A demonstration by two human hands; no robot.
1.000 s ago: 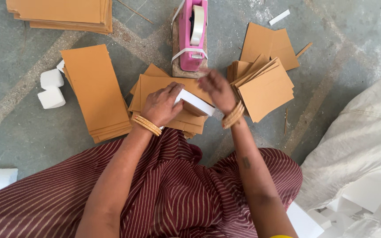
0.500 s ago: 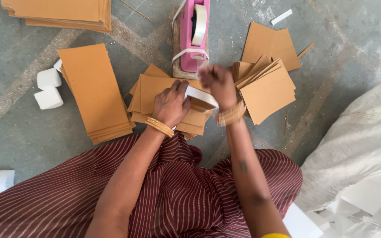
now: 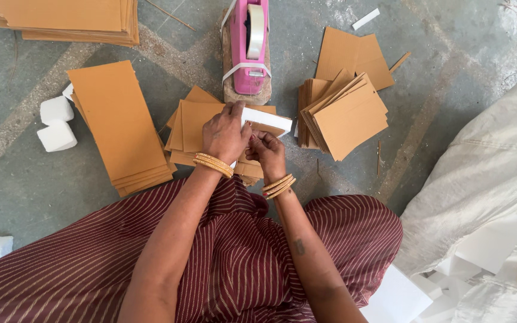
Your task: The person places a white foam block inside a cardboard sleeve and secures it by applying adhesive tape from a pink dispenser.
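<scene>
our left hand (image 3: 225, 134) has its fingers curled down over the near end of a white foam block (image 3: 262, 120), gripping it from above with the back of the hand turned up to the camera. our right hand (image 3: 265, 151) sits just beside and below it, fingers bent inward and pinched at the underside of the same block where a brown cardboard piece (image 3: 265, 129) shows against it; we cannot tell exactly how much of the card the fingertips hold. the two hands touch each other at the knuckles. gold bangles (image 3: 213, 164) ring both wrists.

the white foam block is held just above a loose pile of brown cardboard sheets (image 3: 191, 125) on the grey floor (image 3: 462, 72), directly in front of our lap. just beyond the block stands a pink tape dispenser (image 3: 249, 48) on a brown base, a strip of tape hanging across its front.

to the left lies a tall stack of long cardboard sheets (image 3: 118, 125), with two small white foam cubes (image 3: 56, 124) beside it. another stack of cardboard (image 3: 67, 21) lies at the top left edge. to the right, a fanned stack of shorter cardboard pieces (image 3: 345, 110) rests on the floor. a white sack (image 3: 480, 185) fills the right side, with white foam slabs (image 3: 396, 296) near it. our striped maroon garment (image 3: 234, 263) covers the lower view.
</scene>
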